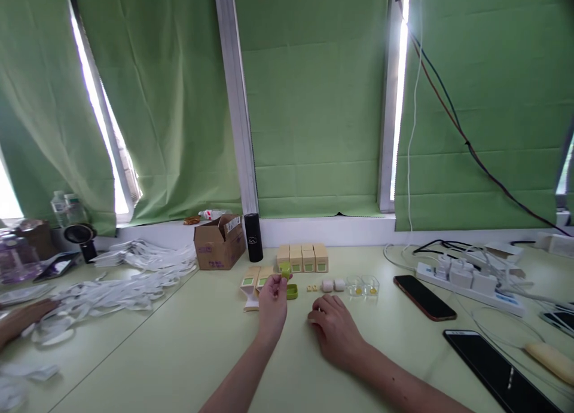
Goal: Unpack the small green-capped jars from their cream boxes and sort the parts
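Between thumb and fingertips, my left hand [272,302] pinches a small green plastic piece [286,271], raised just above a shallow green case [292,291]. My right hand [336,329] rests on the table with its fingers curled in; their undersides are hidden. Beyond it lie two tiny yellowish pieces [312,288], two pale pink cylinders [333,285] and clear plastic cups [363,285] with something yellow inside. Left of the green case are opened kraft boxes [252,280], one with a white flap hanging out. Several small kraft boxes [302,258] stand in a row behind.
A cardboard carton [219,245] and a black cylinder [253,238] stand at the back. White strips [130,275] cover the left side, where another person's hand [31,317] reaches in. On the right are phones [425,297] and a power strip [469,287] with tangled cables.
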